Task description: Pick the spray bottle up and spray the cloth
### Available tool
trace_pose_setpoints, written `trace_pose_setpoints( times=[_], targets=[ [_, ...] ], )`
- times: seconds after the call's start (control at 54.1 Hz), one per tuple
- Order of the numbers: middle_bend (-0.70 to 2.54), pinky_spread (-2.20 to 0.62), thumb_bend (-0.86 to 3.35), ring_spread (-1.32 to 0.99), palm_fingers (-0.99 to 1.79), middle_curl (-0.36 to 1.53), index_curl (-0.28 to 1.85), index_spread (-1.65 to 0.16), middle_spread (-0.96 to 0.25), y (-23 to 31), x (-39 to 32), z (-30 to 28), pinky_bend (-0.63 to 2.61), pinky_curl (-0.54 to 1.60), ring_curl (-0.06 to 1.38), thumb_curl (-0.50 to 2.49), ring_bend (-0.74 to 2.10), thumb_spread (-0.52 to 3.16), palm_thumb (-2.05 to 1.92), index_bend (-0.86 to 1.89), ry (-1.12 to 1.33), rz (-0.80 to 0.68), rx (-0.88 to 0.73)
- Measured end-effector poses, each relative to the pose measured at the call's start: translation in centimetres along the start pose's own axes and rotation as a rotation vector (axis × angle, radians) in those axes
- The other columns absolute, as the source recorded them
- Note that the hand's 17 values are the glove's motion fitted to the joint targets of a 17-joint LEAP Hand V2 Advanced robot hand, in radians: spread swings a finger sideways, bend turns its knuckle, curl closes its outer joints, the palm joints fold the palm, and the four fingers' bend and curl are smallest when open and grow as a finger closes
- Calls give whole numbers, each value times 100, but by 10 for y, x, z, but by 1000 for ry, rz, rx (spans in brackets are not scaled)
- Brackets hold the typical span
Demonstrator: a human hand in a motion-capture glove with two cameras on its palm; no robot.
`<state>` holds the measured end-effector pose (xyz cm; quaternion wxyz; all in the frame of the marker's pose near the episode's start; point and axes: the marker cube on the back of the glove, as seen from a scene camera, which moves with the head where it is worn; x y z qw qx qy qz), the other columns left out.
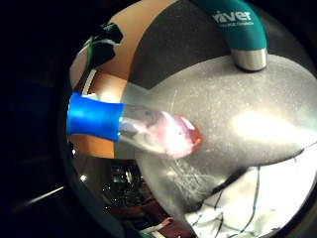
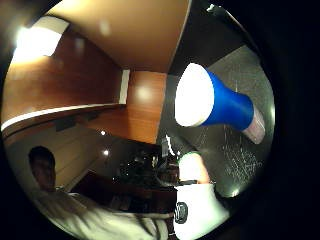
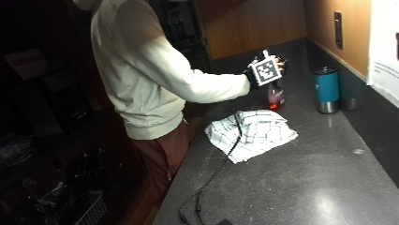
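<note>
The gloved hand (image 3: 265,71) grips the bottle's (image 3: 276,96) top near the counter's (image 3: 324,187) back edge. It should lift straight up, then aim the nozzle at the cloth (image 3: 250,133) nearby.

The gloved right hand (image 3: 265,70) is raised at chest height, forearm extended forward.

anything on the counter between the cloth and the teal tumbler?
Only the spray bottle, under the gloved right hand; otherwise bare counter between cloth and teal tumbler, per the outside view.
</note>
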<state>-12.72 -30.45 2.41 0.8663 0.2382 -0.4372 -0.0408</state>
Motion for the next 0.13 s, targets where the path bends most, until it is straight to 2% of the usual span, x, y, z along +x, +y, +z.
trace_pose_setpoints(
  times=[0.129],
  targets=[
    [18,4,-4,-10,50,35,29,-33,-6,0,-9,-33,38,37,35,51,36,81,70,12,14,7,134]
  ],
)
